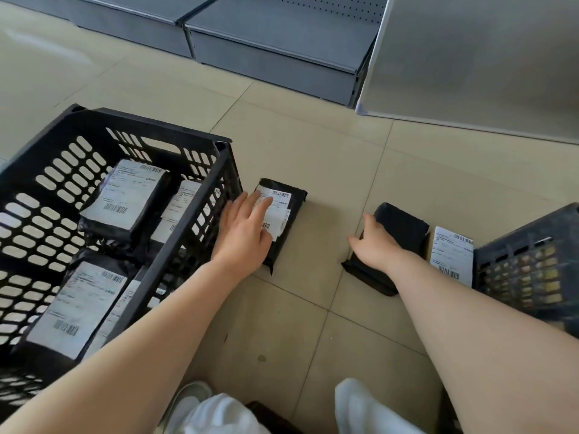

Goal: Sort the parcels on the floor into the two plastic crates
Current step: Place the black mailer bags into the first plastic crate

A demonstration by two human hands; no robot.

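A black parcel with a white label (286, 211) lies on the floor just right of the left crate (200, 195). My left hand (246, 228) lies on it with straight fingers spread over the label. A second black parcel (404, 228) lies label-down further right; my right hand (377, 242) grips its near left side, fingers curled over the edge. Beside it a third parcel (451, 255) with its label up leans against the right crate (529, 261). The left crate holds several labelled parcels (122, 198).
Grey metal shelving bases (272, 57) stand along the back, and a grey panel (476, 61) at the back right. Beige floor tiles (313, 145) stretch between them and the crates. My shoes (191, 399) and white clothing are at the bottom edge.
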